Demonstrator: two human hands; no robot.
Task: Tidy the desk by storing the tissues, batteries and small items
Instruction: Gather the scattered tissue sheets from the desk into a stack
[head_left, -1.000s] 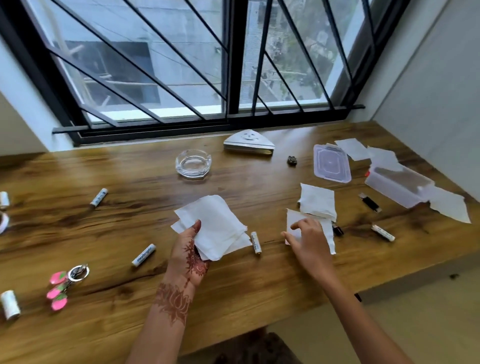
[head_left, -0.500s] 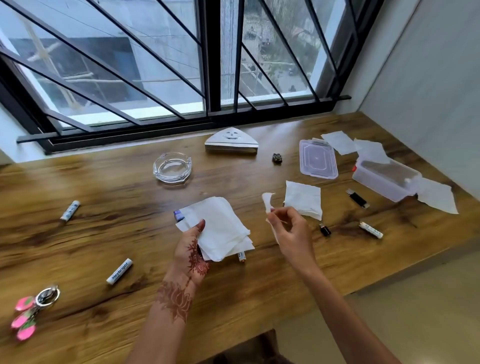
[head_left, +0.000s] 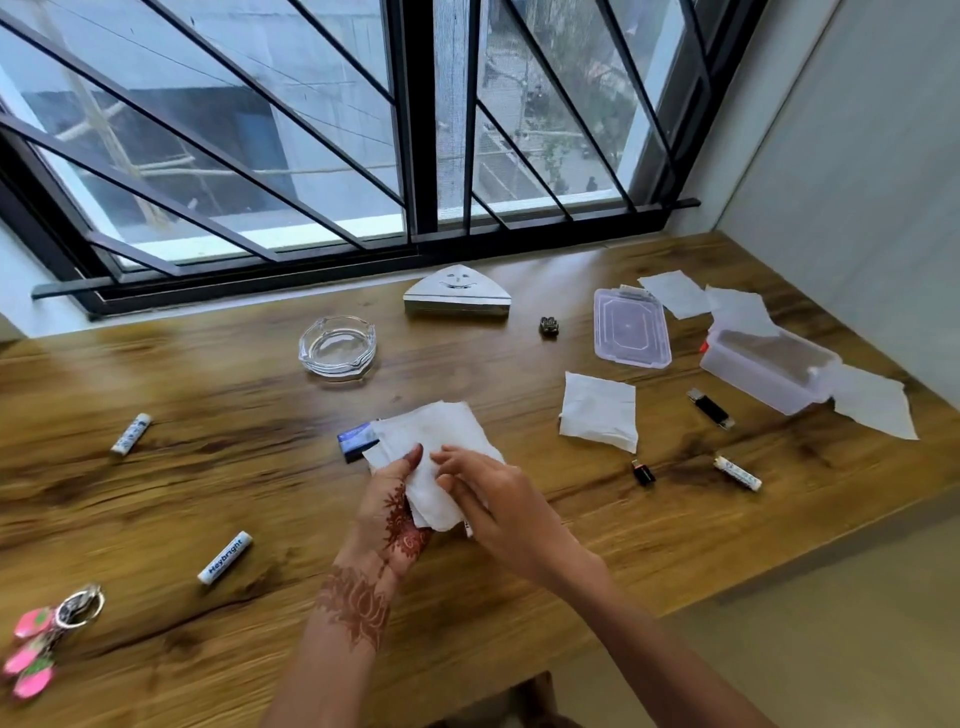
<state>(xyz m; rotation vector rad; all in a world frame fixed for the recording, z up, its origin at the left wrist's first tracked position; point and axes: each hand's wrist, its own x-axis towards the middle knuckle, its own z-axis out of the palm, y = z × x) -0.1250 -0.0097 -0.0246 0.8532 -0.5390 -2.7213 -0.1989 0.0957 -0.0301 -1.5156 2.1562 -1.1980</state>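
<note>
The person is gathering loose tissues into a stack (head_left: 431, 457), held above the wooden desk (head_left: 260, 499) near its middle. The left hand (head_left: 395, 509) grips the stack from below, thumb pressed on the top sheet and fingers closed underneath. The right hand (head_left: 488, 499) lies on the stack's right side, fingers curled together onto the paper, apparently pressing a sheet into place.

Judging from the layout, the tidying is at an early stage. One folded tissue (head_left: 600, 410) lies flat on the desk to the right of the hands, and several more sheets (head_left: 675, 293) lie by the clear plastic container (head_left: 763, 374) at the far right, one of them (head_left: 875, 400) tucked against its near side. The container's lid (head_left: 631, 327) lies flat beside it, off the box, and nothing can be made out inside the container.

None of the batteries is stored yet: one (head_left: 131, 434) lies at the far left, another labelled one (head_left: 225, 557) lies near the left forearm, and a third (head_left: 737, 472) at the right. A black lighter (head_left: 710, 408), a small black item (head_left: 643, 472), a blue box (head_left: 358, 440) peeking from behind the stack, and a pink keychain (head_left: 41, 639) also remain out. A glass ashtray (head_left: 336, 345) and a triangular holder (head_left: 456, 299) stand near the window.
</note>
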